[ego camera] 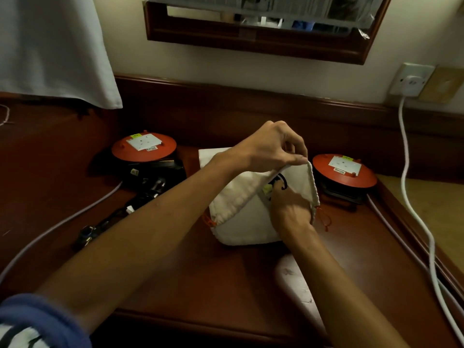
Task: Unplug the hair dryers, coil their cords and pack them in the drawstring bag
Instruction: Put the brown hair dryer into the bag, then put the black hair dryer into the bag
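White drawstring bag (241, 222) sits mid-desk on the dark wood desk (200, 272), mouth held open toward the person. Left hand (270, 149) reaches across from the left & pinches the far rim of the bag mouth between thumb and fingertips, lifting it up. Right hand (290, 209) is pushed into the opening, fingers inside the bag — can't tell what it grips, if anything; something black w/ a light label shows inside the mouth just above that hand. Orange drawstring ends (324, 218) hang at the bag's right side, another bit of orange at the left seam.

A black hair dryer (148, 182) lies left of the bag, partly under the left forearm, its black cord and plug (86, 233) trailing toward the front-left of the desk. Two orange-topped extension reels — one back-left (143, 146), one right of the bag (344, 169) — each w/ a pale cable running off toward the near edge. White plug in a wall socket (411, 81) at upper right, white cable (411, 197) dropping from it. Mirror w/ wood frame (251, 38) on the wall; white cloth (50, 46) hangs at upper left.
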The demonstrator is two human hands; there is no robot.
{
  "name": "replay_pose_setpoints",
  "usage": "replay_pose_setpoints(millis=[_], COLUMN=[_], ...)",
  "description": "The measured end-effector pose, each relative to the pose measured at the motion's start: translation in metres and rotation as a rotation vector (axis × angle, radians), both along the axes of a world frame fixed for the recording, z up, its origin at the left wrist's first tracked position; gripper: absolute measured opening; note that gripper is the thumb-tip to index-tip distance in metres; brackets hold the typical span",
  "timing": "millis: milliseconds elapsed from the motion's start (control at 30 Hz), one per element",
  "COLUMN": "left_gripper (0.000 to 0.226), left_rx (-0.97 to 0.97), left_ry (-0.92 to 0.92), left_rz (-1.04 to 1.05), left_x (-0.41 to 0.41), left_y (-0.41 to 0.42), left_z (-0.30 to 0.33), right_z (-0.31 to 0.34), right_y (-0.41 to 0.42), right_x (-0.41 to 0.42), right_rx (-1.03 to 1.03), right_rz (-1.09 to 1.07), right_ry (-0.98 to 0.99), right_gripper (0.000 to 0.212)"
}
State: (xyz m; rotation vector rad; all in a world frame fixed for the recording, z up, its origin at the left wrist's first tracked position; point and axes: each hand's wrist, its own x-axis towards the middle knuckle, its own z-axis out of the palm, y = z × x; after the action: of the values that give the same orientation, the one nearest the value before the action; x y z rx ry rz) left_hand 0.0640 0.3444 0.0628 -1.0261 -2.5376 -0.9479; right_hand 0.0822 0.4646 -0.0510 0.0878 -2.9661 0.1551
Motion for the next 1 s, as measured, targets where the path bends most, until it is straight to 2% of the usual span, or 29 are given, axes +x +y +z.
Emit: replay_pose_setpoints(millis=[67, 200, 333, 400, 500, 600, 667, 767, 867, 933, 1000], left_gripper=[0.015, 0.015, 0.017, 0.016, 0.018, 0.032, 0.042, 0.042, 0.031, 0.028, 0.03], left_rx=[0.001, -0.023, -0.02, -0.02, -0.04, -0.089, -0.139, -0.179, -0.095, -0.009, -0.003], left_ry=[-0.011, -0.032, -0.077, -0.094, -0.139, -0.22, -0.308, -0.354, -0.348, -0.298, -0.174], left_rz=[-0.004, 0.016, 0.031, 0.026, 0.057, 0.122, 0.139, 0.163, 0.201, 0.292, 0.477], left_x=[0.001, 0.0, 0.0, 0.003, 0.011, 0.026, 0.036, 0.049, 0.063, 0.071, 0.076], left_y=[-0.003, -0.011, -0.019, -0.023, -0.031, -0.038, -0.043, -0.054, -0.068, -0.082, -0.1], left_z=[-0.002, -0.009, -0.018, -0.025, -0.046, -0.083, -0.111, -0.141, -0.15, -0.15, -0.146], right_z=[-0.007, -0.013, -0.01, -0.01, -0.008, 0.004, 0.016, 0.023, 0.018, 0.012, 0.004], right_y=[0.001, 0.005, 0.006, 0.007, 0.018, 0.038, 0.051, 0.051, 0.031, 0.014, -0.003], right_x=[-0.002, -0.004, 0.02, 0.035, 0.059, 0.079, 0.081, 0.076, 0.068, 0.061, 0.053], right_rx=[-0.038, -0.202, -0.037, -0.063, -0.304, -0.605, -0.709, -0.741, -0.772, -0.796, -0.843], right_rz=[0.031, -0.038, 0.016, 0.059, 0.193, 0.313, 0.332, 0.326, 0.358, 0.387, 0.394], right_ry=[-0.004, 0.038, 0.002, 0.017, 0.007, 0.078, 0.096, 0.091, 0.066, 0.041, 0.011], right_gripper=[0.028, 0.036, 0.065, 0.07, 0.056, 0.024, 0.01, 0.008, 0.007, 0.006, 0.009])
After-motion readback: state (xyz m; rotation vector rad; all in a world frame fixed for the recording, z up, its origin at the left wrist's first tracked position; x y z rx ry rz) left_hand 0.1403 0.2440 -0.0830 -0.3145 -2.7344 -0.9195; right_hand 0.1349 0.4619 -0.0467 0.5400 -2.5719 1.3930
